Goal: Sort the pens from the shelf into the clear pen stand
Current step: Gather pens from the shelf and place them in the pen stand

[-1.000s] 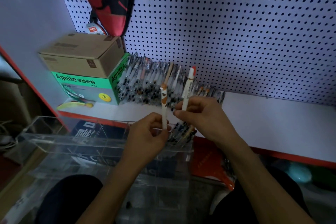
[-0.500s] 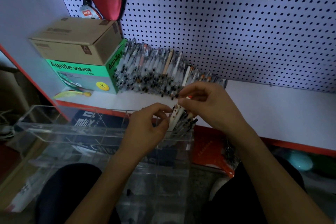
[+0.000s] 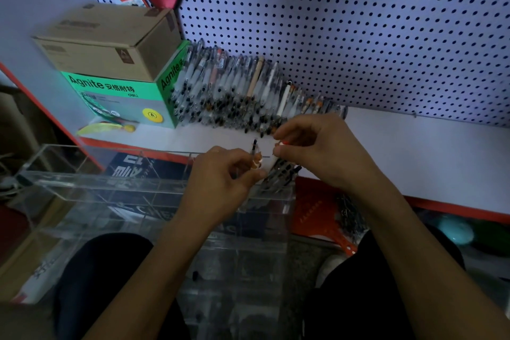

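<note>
Holding an orange-and-white pen (image 3: 255, 160) in the left hand (image 3: 220, 182), grip pinched round its barrel, dark tip pointing up just above the fingers. Right hand (image 3: 317, 152) close beside the left, just to its right; grip curled and pinched on a white pen with a red end (image 3: 284, 143), only the red end peeking out between thumb and forefinger.

Directly below and between both grips: cluster of dark-tipped pens (image 3: 281, 174) already standing tilted in the right-end compartment of the clear pen stand (image 3: 110, 182). Stand stretching away to the left of the left grip, other compartments see-through; contents there hard to tell.

Beyond both grips, on the white shelf (image 3: 414, 152): long row of pens (image 3: 234, 91) leaning back against the pegboard (image 3: 358, 22), reaching from just behind the right grip over to a green box (image 3: 118, 96). Brown cardboard box (image 3: 110, 41) stacked on the green one. Yellow-green item (image 3: 102, 128) lying on the shelf in front of the green box, far left of the grips; identity unclear.

Below the right grip, under the shelf edge: orange sheet or folder (image 3: 314, 215), partly hidden by the forearm.
</note>
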Demonstrator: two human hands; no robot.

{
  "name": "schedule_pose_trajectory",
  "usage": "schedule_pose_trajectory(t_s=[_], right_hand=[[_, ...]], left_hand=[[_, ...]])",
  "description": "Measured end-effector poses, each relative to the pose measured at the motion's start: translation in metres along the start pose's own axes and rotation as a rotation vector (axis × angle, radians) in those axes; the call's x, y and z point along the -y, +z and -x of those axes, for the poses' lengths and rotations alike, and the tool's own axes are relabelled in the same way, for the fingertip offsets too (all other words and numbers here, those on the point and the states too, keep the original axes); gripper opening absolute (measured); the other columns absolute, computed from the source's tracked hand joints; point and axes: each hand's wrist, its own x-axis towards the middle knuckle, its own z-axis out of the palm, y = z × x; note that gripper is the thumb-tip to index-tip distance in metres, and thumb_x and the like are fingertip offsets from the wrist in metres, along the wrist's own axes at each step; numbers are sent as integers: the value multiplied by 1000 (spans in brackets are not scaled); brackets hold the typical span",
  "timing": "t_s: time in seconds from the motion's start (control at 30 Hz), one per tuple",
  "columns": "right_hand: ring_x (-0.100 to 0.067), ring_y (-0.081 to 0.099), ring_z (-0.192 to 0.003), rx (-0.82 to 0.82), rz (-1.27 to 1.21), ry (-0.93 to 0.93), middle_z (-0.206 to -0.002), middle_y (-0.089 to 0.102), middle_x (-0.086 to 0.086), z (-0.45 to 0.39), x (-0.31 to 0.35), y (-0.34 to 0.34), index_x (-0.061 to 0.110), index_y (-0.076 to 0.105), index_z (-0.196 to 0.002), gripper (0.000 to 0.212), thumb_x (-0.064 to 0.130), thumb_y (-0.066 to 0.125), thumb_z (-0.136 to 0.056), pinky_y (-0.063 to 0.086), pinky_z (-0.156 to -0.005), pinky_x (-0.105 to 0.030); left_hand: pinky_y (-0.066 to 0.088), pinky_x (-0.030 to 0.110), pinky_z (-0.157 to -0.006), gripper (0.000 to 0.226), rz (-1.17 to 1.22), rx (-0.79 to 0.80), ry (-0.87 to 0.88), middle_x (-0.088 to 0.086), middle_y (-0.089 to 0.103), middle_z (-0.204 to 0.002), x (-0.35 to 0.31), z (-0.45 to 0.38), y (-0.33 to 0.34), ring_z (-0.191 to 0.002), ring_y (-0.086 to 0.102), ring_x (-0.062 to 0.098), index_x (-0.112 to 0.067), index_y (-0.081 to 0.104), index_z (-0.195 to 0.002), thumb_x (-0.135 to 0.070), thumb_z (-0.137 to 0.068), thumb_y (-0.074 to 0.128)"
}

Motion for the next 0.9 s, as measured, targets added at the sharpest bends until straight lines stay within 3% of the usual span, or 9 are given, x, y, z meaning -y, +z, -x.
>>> schedule_pose_trajectory(t_s=[0.07,0.2,0.23,0.33,0.43,0.57,0.7,0.8,0.9], right_hand=[[1,64,-74,14,24,-5,-81,70,10,1,3,5,20,73,-89,14,25,82,-79,55,-71,-16],[-1,62,-72,38,172,-32,-80,69,9,2,9,12,18,75,-84,14,28,82,-78,49,-64,-11],[0,62,-74,29,193,-33,-81,69,10,2,9,11,18,76,-85,13,28,81,-78,46,-64,-8],[4,60,-75,57,187,-33,-84,67,14,1,6,7,19,76,-91,15,28,80,-80,44,-64,-3],[3,63,-77,56,51,-2,-91,69,14,1,1,-4,26,72,-98,18,31,78,-82,50,-69,-8],[-1,66,-77,-105,-155,79,-88,72,6,-4,-9,-26,21,73,-95,12,24,76,-84,53,-70,-14],[-6,67,-79,-102,-84,185,-88,71,5,-23,-24,-36,21,72,-98,17,29,76,-84,50,-63,-15],[-13,67,-82,-79,15,222,-92,72,0,-43,-38,-31,17,71,-101,17,25,75,-87,50,-65,-19],[-11,61,-72,-83,156,241,-96,69,-6,-53,-54,-24,13,69,-106,18,20,71,-90,48,-64,-22]], left_hand=[[38,10,-68,14,-62,24,3,-11,63,-77,3,1,1,-79,52,3,-30,75,-86,-33,-74,82],[43,29,-68,14,-156,8,30,-6,66,-75,7,1,4,-81,51,11,-24,75,-82,-35,-76,81],[45,28,-69,15,-157,9,39,-6,66,-77,7,1,3,-80,53,10,-24,75,-84,-34,-76,81],[45,7,-72,24,-3,22,24,-12,65,-91,5,3,-3,-83,60,0,-27,71,-95,-25,-74,83],[49,9,-76,26,143,10,-23,-12,69,-96,3,0,-17,-84,63,2,-29,69,-99,-14,-80,77],[49,8,-75,25,195,12,-13,-16,71,-92,-6,-14,-35,-84,67,1,-26,71,-97,-3,-88,66],[53,14,-78,20,85,115,62,-16,71,-92,-18,-50,-37,-85,66,2,-31,70,-98,-12,-90,67],[53,18,-83,17,-47,199,120,-7,71,-95,-24,-85,-25,-86,65,4,-22,72,-105,-14,-91,66],[47,21,-87,21,-275,267,228,3,70,-108,-26,-116,-5,-90,60,7,-14,71,-113,-14,-93,64]])
